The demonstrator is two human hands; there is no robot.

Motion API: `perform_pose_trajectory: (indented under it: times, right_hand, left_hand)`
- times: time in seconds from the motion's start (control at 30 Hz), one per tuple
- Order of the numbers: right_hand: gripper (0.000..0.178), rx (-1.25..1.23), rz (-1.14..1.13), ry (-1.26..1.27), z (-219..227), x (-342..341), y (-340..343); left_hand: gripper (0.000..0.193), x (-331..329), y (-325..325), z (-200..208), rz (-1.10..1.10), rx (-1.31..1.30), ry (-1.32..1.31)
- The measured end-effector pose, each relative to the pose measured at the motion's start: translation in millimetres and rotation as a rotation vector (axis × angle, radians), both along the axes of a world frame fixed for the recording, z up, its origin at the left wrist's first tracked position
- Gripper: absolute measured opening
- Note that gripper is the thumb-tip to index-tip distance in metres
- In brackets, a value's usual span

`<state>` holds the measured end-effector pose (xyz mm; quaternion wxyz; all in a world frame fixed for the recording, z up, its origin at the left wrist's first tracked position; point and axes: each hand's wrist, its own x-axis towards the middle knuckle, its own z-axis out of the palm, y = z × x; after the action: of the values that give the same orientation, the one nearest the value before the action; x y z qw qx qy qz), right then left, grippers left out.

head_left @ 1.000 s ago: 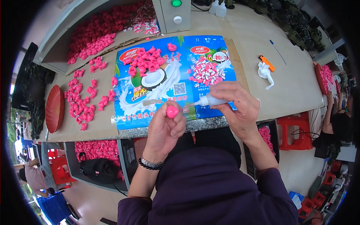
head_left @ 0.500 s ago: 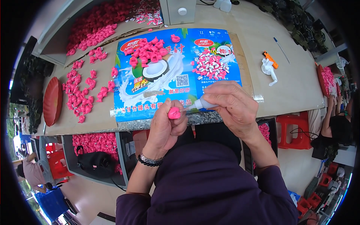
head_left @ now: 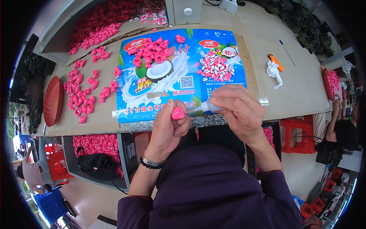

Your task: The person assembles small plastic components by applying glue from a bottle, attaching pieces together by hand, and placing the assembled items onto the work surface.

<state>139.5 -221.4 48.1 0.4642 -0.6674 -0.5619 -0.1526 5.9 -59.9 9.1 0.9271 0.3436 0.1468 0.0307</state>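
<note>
My left hand [head_left: 170, 124] is closed around a small pink plastic piece [head_left: 177, 113], held just past the table's front edge. In my right hand [head_left: 242, 108] is a small white squeeze bottle [head_left: 209, 106] with a thin nozzle, tilted so that its tip points at the pink piece. Whether the tip touches it I cannot tell. Ahead of my hands, a blue printed cardboard sheet [head_left: 127, 93] carries a heap of pink hollow pieces [head_left: 152, 50] on the left and a pile of tiny pink-and-white parts [head_left: 215, 66] on the right.
Several pink pieces [head_left: 78, 89] lie on the table's left, beside a red oval tray [head_left: 53, 101]. To the right are an orange tool [head_left: 276, 62], a crumpled white cloth [head_left: 273, 72] and a pen [head_left: 286, 52]. A grey bin [head_left: 68, 152] of pink pieces stands below the table.
Both hands stay nearly in place, with the bottle and the pink piece held as before. The view has shifted very slightly. At the far left, a person's arm has moved.
</note>
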Motion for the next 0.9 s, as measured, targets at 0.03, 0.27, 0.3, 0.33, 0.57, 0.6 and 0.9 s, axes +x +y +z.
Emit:
perform_pose_trajectory:
  times: [0.03, 0.27, 0.3, 0.33, 0.57, 0.6, 0.9]
  right_hand:
    - [0.034, 0.001, 0.001, -0.001, 1.2, -0.6, -0.1]
    - [0.036, 0.054, -0.070, 0.064, 1.9, -0.6, -3.1]
    - [0.035, 0.056, -0.075, 0.081, 0.4, -0.3, -3.5]
    - [0.035, 0.057, -0.078, 0.080, -0.2, 0.0, -3.8]
    - [0.035, 0.041, -0.061, 0.059, -4.4, 0.5, -4.0]
    - [0.035, 0.038, -0.059, 0.059, -4.7, 0.5, -4.0]
    - [0.035, 0.022, -0.080, 0.109, -6.9, -4.1, -6.5]
  left_hand:
    - [0.042, -0.3, 0.6, 0.0, 0.020, 0.007, -0.012]
    - [0.028, -0.3, -1.0, 1.7, 0.102, 0.110, -0.176]
    - [0.024, -0.2, -0.1, 2.1, 0.106, 0.107, -0.191]
    - [0.022, -0.4, 0.3, 2.6, 0.110, 0.103, -0.207]
    - [0.017, -1.4, 0.9, -1.9, 0.132, 0.152, -0.266]
    - [0.017, -1.7, 0.6, -1.4, 0.135, 0.154, -0.275]
    - [0.018, -0.4, -0.1, -4.5, 0.208, 0.210, -0.313]
